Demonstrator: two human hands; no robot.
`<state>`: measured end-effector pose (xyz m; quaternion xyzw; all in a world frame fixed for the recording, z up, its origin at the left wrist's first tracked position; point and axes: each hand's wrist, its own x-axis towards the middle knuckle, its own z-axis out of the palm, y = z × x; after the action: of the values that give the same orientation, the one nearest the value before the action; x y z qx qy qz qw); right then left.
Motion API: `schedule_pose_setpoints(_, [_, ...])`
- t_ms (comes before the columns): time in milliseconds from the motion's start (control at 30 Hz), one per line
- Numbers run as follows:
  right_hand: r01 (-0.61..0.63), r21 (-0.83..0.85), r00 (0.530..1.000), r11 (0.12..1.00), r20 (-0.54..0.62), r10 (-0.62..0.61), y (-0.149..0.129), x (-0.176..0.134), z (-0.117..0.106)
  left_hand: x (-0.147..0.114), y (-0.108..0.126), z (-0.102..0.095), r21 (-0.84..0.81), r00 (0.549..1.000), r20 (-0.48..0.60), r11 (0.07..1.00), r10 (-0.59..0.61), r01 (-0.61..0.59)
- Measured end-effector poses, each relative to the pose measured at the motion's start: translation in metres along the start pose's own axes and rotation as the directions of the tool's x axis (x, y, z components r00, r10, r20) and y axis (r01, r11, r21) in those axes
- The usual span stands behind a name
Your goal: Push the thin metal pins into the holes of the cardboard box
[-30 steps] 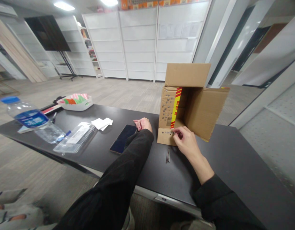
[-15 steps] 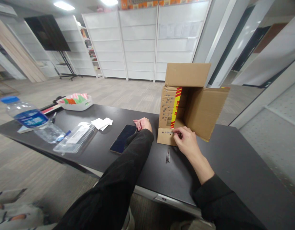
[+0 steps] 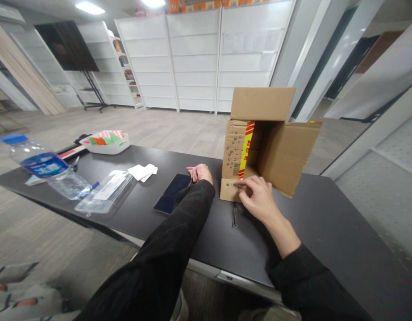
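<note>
My right hand (image 3: 259, 196) is at the bottom flap of a cardboard box (image 3: 282, 147). Its index finger reaches out over a row of small metal heads (image 3: 228, 184) in the flap, with the thumb held apart below. Whether the fingertip presses one of them is too small to tell. More grey heads (image 3: 233, 147) dot the box's left side. In front of the flap lie a few long nails or screws (image 3: 235, 217), side by side. Curled on the tabletop, my left hand (image 3: 201, 173) rests beside a dark phone (image 3: 172, 194), and the inside of its grip is hidden.
The box stands with its opening facing me and its flaps spread. Further left on the black table (image 3: 139, 227) are crumpled white paper (image 3: 143, 172), a clear plastic case (image 3: 107, 194), a tilted water bottle (image 3: 48, 165) and a white basket (image 3: 108, 148) with colourful packets.
My right hand has shifted slightly left along the flap, its index finger stretching out and the thumb parting from it. My left hand stays where it was.
</note>
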<state>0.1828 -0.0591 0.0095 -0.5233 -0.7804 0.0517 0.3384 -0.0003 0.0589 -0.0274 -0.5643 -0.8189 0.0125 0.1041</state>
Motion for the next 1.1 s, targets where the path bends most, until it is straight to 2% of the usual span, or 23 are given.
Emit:
schedule_pose_setpoints(67, [0.067,-0.001,0.996,0.998,0.051,-0.067,-0.0055,-0.0016,-0.0039,-0.0005,0.0012,0.0002,0.095,1.0,0.007,0.995,-0.022,0.021])
schedule_pose_setpoints(167, [0.142,-0.016,0.979,0.99,0.15,-0.138,-0.0094,-0.0036,-0.0076,-0.001,0.0027,-0.0019,0.167,0.996,0.08,0.985,-0.05,0.037])
schedule_pose_setpoints(367, [0.192,-0.05,0.94,0.98,0.296,-0.169,-0.009,-0.0061,-0.0085,-0.0003,0.0019,-0.0068,-0.009,0.99,0.138,1.0,0.026,-0.025])
schedule_pose_setpoints(600, [0.213,-0.03,0.912,0.977,0.364,-0.188,-0.0111,-0.0079,-0.0092,0.0,-0.0001,-0.0041,-0.014,0.996,0.081,0.999,0.036,-0.035])
schedule_pose_setpoints(1100, [0.242,-0.044,0.891,0.969,0.405,-0.205,-0.0096,-0.0099,-0.0057,-0.0004,-0.0015,-0.0082,0.046,0.991,0.128,0.998,0.047,-0.053])
